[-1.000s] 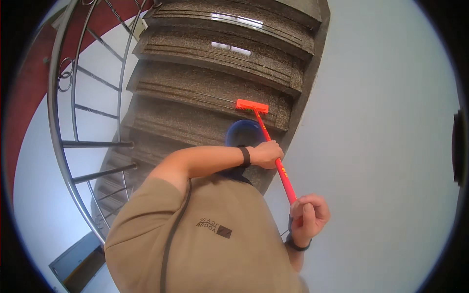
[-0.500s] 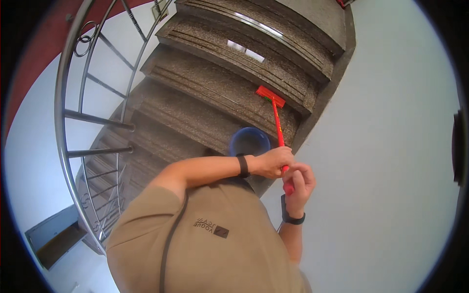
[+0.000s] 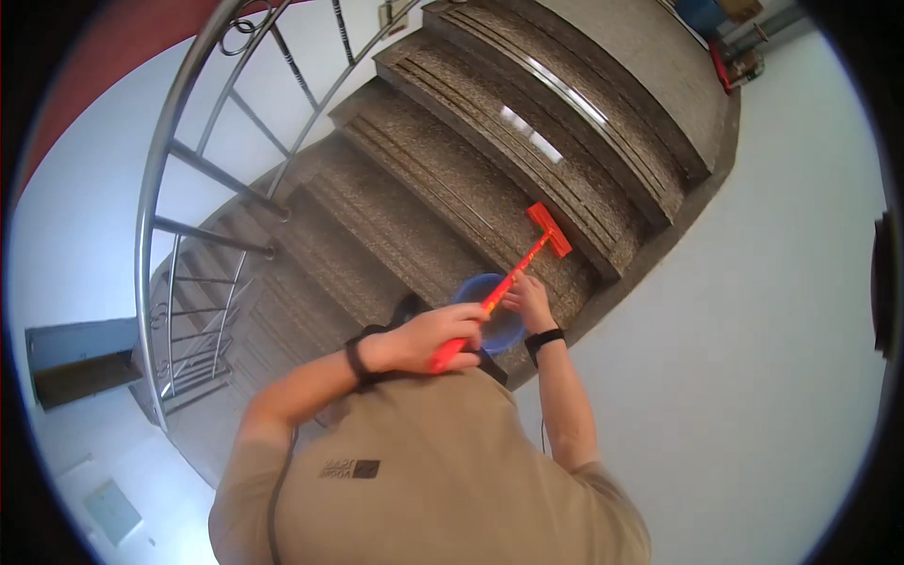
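While the left hand [image 3: 443, 337] grips the red brush [image 3: 549, 229] and the right hand [image 3: 530, 303] curls round its handle [image 3: 534, 255], brushing seems unfinished; which steps [image 3: 428, 184] remain is unclear.

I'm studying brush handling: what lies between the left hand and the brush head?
In the head view: the red handle, the right hand at it partway along, and the blue bucket behind.

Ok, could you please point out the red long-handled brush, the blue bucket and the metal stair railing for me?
Red long-handled brush [image 3: 497, 294]: head view, on the handle.
Blue bucket [image 3: 511, 343]: head view, on the rim's lower right.
Metal stair railing [image 3: 145, 247]: head view, on the curved handrail.
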`<action>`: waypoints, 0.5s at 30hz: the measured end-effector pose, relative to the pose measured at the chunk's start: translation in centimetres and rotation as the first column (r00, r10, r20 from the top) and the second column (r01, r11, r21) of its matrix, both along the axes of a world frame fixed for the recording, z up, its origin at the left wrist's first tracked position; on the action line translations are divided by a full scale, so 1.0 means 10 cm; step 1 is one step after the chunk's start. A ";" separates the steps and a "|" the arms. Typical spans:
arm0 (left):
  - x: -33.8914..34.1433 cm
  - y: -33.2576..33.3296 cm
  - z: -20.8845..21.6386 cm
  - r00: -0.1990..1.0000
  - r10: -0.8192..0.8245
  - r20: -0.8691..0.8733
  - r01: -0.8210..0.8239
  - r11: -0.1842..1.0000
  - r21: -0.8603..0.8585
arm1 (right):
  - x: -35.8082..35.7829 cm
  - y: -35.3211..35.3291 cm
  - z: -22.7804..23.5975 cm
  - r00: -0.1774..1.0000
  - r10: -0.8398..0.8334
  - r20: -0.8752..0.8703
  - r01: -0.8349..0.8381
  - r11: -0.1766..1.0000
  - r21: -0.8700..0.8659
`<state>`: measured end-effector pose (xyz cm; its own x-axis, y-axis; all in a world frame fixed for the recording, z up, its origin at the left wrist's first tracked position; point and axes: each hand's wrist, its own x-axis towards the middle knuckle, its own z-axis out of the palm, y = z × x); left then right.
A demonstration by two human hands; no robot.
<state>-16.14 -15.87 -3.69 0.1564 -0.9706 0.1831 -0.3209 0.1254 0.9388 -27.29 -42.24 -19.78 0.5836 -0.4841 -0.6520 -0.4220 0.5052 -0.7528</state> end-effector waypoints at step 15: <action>-1.00 1.37 0.26 0.590 0.765 -0.259 -0.431 0.570 0.700 | 0.52 0.85 -1.12 0.894 0.244 -0.375 -0.286 0.956 -0.060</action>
